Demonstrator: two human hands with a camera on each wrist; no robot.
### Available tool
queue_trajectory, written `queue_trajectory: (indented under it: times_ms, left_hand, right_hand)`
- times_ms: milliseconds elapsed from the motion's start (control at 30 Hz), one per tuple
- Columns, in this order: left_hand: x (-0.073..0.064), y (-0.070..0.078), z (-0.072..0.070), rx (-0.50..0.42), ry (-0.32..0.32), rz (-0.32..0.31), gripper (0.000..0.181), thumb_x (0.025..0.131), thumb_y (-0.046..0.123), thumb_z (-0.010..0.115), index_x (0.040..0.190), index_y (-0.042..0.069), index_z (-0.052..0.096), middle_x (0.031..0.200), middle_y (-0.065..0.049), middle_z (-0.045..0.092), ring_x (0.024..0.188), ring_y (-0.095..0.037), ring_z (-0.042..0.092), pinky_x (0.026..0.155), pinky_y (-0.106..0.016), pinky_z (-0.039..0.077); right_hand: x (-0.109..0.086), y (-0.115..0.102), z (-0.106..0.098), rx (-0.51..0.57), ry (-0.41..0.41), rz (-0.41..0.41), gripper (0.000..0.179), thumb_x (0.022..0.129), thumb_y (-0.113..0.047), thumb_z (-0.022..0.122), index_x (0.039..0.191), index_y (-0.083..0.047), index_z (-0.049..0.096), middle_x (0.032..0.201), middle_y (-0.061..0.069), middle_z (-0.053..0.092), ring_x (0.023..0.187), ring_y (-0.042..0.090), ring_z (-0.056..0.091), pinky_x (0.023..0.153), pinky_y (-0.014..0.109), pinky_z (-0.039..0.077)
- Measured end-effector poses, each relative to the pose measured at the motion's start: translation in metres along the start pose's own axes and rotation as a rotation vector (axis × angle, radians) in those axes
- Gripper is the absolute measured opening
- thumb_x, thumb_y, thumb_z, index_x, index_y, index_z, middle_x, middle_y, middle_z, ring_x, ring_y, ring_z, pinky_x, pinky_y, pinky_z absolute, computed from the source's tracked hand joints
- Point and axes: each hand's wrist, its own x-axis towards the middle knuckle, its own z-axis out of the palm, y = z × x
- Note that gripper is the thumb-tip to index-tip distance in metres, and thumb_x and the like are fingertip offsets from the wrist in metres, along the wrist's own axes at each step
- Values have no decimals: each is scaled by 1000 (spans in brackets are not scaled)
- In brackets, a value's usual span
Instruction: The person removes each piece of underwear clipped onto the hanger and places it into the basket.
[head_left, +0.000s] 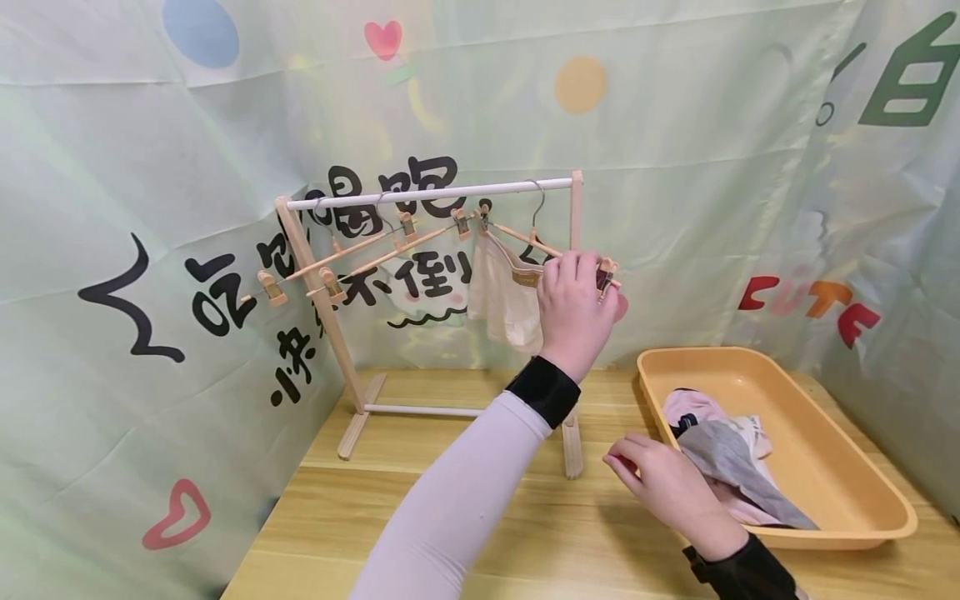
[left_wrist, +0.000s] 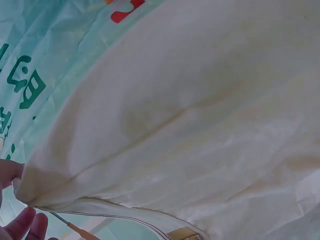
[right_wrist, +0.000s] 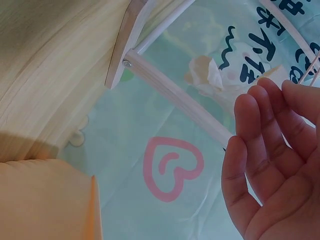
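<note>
A pair of cream-white underpants (head_left: 504, 300) hangs from the right-hand clip hanger (head_left: 528, 239), its far waistband corner at the left clip (head_left: 484, 217). My left hand (head_left: 576, 310) is at the hanger's right end and pinches the other waistband corner; the clip there is mostly hidden behind the fingers. In the left wrist view the underpants (left_wrist: 165, 130) fill most of the picture, with fingers (left_wrist: 21, 224) at their corner. My right hand (head_left: 667, 485) hovers beside the basin with fingers loosely curled, and the right wrist view shows nothing in it.
A small wooden rack (head_left: 317, 304) with a white rail (head_left: 450, 192) stands on the wooden table (head_left: 360, 517). Two more clip hangers (head_left: 405, 247) hang at its left. At the right, an orange basin (head_left: 832, 467) holds crumpled grey and pink clothes (head_left: 723, 458).
</note>
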Motion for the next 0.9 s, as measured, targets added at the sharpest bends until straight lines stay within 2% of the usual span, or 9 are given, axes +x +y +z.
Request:
queue_trajectory:
  times_ms: [233, 600, 900]
  left_hand:
    - [-3, -4, -4, 20, -6, 21, 29, 85, 29, 63, 110, 16, 58, 104, 1, 59, 98, -17, 47, 81, -28, 46]
    - [-9, -14, -19, -95, 28, 40, 27, 87, 21, 61, 111, 9, 55, 100, -3, 58, 87, -16, 49, 71, -26, 49]
    - [-11, -22, -31, -125, 78, 83, 31, 88, 17, 60, 117, 8, 54, 98, -5, 55, 84, -18, 47, 68, -27, 47]
  right_hand:
    - [0, -1, 0, -3, -7, 10, 9, 80, -22, 74, 77, -24, 66, 71, -15, 55, 62, -2, 49, 52, 27, 49]
    - [0, -2, 1, 11, -14, 3, 8, 82, -24, 72, 78, -26, 65, 73, -17, 55, 63, -2, 49, 53, 27, 49]
    - [-1, -3, 1, 14, -35, 3, 8, 82, -22, 72, 78, -25, 66, 73, -17, 55, 64, -2, 49, 54, 27, 49]
